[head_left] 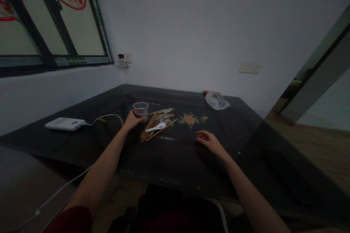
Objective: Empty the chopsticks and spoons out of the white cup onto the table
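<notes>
My left hand [132, 120] is wrapped round the side of a grey cylindrical cup [141, 108], which stands upright at the left of the dark table [169, 156]. Just right of that cup lies a loose pile of wooden chopsticks [148, 129]. A white spoon [156, 127] rests on top of them, with a few metallic pieces partly hidden beneath. My right hand [209, 141] is over the table on the right, its fingers loosely bent and apart, holding nothing. The flower pattern [190, 119] on the tabletop is nearest to it.
A white power bank [65, 123] lies at the left with a white cable [109, 115] running from it; more cable hangs past the front edge. A crumpled clear plastic bag [217, 101] sits at the back by the wall. Wall sockets [249, 68] are above.
</notes>
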A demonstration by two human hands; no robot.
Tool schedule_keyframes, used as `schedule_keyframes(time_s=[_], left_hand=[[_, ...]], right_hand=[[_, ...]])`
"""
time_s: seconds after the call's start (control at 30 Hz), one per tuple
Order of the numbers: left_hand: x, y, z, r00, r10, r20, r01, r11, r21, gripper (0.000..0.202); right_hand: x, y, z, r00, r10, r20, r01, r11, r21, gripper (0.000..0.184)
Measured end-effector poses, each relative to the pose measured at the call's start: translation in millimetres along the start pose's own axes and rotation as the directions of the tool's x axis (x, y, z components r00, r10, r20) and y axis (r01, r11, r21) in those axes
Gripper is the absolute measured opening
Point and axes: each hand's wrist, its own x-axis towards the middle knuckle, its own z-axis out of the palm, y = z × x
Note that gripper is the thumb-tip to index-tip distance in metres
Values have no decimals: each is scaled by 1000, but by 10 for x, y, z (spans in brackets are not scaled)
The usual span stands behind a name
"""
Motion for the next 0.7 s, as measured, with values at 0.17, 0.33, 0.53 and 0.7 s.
schedule_keyframes(time_s=[0.17, 0.33, 0.53, 0.7], left_hand=[[37, -84, 64, 1000, 9, 25, -7, 998, -70, 70], [27, -61, 95, 998, 7, 60, 1, 991, -134, 68], [-42, 29, 85, 997, 12, 71, 3, 978, -210, 68], [-23, 37, 56, 994, 112, -17, -112, 966, -234, 91]], right_hand=[[-5, -34, 5, 1000, -16, 8, 16, 1000, -7, 31], [-13, -64, 12, 999, -31, 8, 32, 999, -35, 27], [-16, -67, 13, 1000, -30, 7, 30, 999, -38, 29], [-15, -55, 14, 1000, -25, 11, 26, 999, -33, 30]])
